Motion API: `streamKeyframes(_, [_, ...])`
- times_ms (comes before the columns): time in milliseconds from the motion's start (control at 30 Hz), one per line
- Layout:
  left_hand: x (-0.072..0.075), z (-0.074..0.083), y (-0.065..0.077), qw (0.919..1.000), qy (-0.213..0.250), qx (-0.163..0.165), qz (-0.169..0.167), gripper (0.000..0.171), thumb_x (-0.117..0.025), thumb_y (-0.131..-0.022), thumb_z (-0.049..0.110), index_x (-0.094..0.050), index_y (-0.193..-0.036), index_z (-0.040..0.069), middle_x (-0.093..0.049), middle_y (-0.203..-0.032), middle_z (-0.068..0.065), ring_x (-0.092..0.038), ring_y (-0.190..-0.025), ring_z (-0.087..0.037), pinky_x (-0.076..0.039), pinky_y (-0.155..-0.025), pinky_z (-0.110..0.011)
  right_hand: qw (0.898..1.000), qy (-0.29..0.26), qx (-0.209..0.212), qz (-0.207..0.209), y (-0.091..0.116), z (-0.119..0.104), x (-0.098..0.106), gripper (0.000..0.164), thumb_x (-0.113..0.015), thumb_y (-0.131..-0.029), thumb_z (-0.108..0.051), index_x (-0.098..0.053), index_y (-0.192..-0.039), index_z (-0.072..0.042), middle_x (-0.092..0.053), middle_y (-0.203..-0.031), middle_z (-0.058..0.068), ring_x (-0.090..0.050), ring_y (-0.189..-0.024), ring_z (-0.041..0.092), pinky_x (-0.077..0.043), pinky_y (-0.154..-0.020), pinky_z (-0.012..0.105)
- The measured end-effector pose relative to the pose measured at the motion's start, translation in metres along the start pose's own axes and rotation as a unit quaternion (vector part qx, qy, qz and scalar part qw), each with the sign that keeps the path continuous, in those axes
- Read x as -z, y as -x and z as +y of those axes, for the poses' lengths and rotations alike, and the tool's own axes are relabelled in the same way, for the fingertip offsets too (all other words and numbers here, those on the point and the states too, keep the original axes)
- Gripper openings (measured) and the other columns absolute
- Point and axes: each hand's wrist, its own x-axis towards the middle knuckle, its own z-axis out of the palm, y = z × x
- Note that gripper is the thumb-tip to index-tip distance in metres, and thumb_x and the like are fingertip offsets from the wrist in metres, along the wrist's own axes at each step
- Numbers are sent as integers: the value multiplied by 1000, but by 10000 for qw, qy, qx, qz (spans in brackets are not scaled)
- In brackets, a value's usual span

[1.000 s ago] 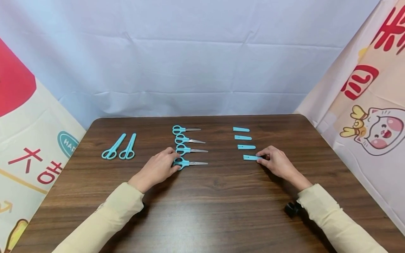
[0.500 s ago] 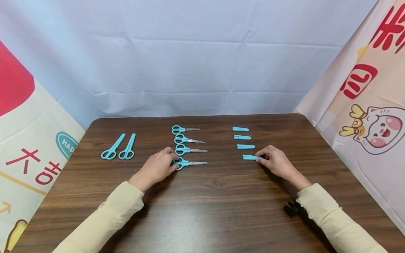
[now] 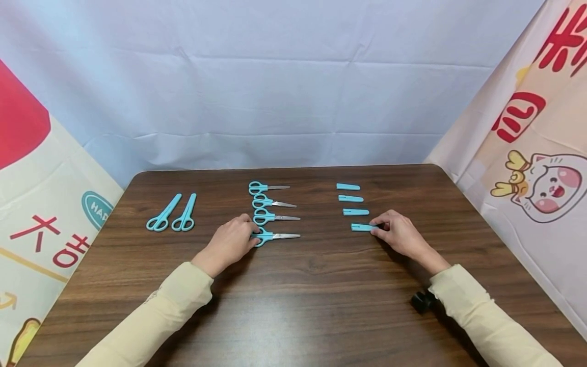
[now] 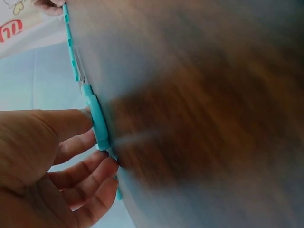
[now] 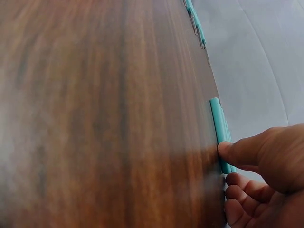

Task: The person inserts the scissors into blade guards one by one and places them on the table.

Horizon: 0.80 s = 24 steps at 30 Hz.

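Note:
In the head view my left hand point(image 3: 231, 242) grips the turquoise handles of the nearest pair of scissors point(image 3: 285, 236); its bare metal blades point right and the handles are partly hidden by the fingers. The left wrist view shows my thumb against the edge of those scissors' handle point(image 4: 99, 121). To the right, my right hand point(image 3: 399, 233) pinches the far end of the nearest turquoise blade cover point(image 3: 361, 227), which lies on the table with its slotted end facing the blades. In the right wrist view the thumb presses on the side of that blade cover point(image 5: 217, 118).
Beyond the held pair lie more uncovered scissors point(image 3: 263, 217) in a column. More blade covers point(image 3: 355, 212) lie in a column at right. Two covered scissors point(image 3: 183, 219) rest at left on the brown table point(image 3: 312, 295). A black object point(image 3: 421, 302) sits by the right sleeve.
Both hands stay almost in place on the scissors and the blade cover. The whole head view has shifted very slightly; the left forearm has moved a little to the right.

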Motion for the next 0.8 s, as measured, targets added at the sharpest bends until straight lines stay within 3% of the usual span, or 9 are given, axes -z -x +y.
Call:
streamKeyframes(467, [-1, 10, -2, 9996, 157, 199, 86, 12, -77, -94, 11, -78, -104, 3, -66, -100, -8, -68, -93, -26, -59, -75, -41, 10000, -22, 47, 17, 0, 1, 1, 16, -74, -96, -9, -77, -110, -1, -63, -103, 13, -53, -82, 24, -45, -70, 39])
streamKeyframes(667, [-2, 9, -2, 9997, 159, 28, 157, 3, -76, -94, 7, -76, -92, 5, -63, -91, -5, -63, -82, -20, -55, -69, -35, 10000, -54, 33, 17, 0, 1, 2, 16, -74, -96, -9, -77, -110, -2, -63, -104, 13, -53, -83, 23, -46, -71, 39])
streamKeyframes(800, [-2, 9, -2, 9993, 203, -205, 217, 18, -75, -94, 5, -71, -77, 9, -56, -82, -3, -52, -71, -15, -46, -63, -31, 10000, -58, 22, 31, 1, 1, 1, 16, -74, -96, -9, -77, -110, -2, -63, -103, 13, -54, -82, 23, -45, -70, 38])
